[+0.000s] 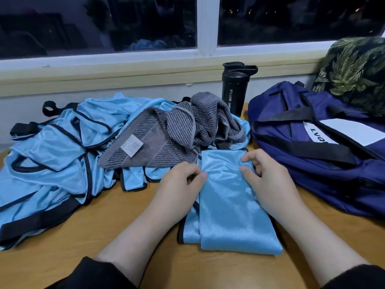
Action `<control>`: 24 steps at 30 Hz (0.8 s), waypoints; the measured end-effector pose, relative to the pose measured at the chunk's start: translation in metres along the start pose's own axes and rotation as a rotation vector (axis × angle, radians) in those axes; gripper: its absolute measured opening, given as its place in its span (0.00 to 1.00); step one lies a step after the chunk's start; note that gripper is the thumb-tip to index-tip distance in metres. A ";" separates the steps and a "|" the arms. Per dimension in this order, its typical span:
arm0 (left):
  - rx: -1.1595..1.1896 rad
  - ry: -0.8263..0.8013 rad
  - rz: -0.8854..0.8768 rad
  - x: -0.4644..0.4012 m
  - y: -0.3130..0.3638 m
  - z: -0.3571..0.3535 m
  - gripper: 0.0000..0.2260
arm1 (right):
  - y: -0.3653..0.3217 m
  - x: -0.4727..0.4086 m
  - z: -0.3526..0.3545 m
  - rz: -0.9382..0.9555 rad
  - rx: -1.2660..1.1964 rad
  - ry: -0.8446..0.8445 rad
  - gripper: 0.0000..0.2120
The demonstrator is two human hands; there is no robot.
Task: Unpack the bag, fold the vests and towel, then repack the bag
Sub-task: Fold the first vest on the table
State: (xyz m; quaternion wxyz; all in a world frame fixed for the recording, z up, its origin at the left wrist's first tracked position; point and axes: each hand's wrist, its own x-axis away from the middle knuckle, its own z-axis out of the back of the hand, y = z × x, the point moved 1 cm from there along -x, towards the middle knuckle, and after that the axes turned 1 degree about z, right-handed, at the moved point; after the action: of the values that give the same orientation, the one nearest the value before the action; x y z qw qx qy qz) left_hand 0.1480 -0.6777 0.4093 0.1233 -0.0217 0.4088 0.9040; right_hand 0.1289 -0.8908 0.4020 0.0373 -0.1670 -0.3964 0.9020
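Note:
A light blue vest [227,203] lies folded into a long narrow strip on the wooden table in front of me. My left hand [179,184] pinches its left edge near the far end. My right hand [268,180] grips the right edge there, fingers curled over the fabric. A heap of unfolded blue vests [54,155] with black trim covers the table's left side. A crumpled grey striped towel [177,134] with a white label lies on top of that heap. The navy bag [325,151] lies on the right, beside my right hand.
A black sport bottle [235,88] stands upright at the back, between the towel and the bag. A leaf-patterned cushion [354,71] rests behind the bag. The window sill [104,69] runs along the back. Bare wooden table [129,207] shows near me.

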 end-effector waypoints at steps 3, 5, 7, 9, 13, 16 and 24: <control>0.045 -0.007 0.010 -0.010 -0.001 0.004 0.15 | 0.002 0.000 0.000 0.051 0.111 0.054 0.05; -0.029 -0.004 0.014 -0.017 -0.003 0.004 0.12 | 0.005 -0.002 -0.001 0.111 0.213 0.053 0.03; -0.096 0.066 -0.012 -0.021 -0.006 0.004 0.07 | 0.010 -0.003 -0.003 0.094 0.275 0.022 0.04; -0.088 0.226 -0.186 -0.017 -0.003 0.008 0.06 | 0.012 -0.004 -0.004 0.075 0.296 0.049 0.06; -0.132 0.074 -0.621 -0.011 0.003 0.003 0.14 | 0.006 -0.002 0.002 0.297 0.200 0.153 0.10; -0.358 -0.297 -0.478 -0.013 -0.005 -0.010 0.25 | 0.005 0.001 -0.004 0.320 0.106 -0.103 0.14; -0.387 -0.375 -0.406 -0.023 -0.021 -0.002 0.24 | 0.015 0.001 -0.006 0.227 0.304 -0.331 0.22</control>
State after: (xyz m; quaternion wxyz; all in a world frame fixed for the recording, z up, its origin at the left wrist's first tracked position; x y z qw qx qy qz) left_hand 0.1750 -0.6706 0.3958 0.3673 0.0411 0.1872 0.9102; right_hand 0.1304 -0.8969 0.3868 -0.1046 -0.0531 -0.2355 0.9648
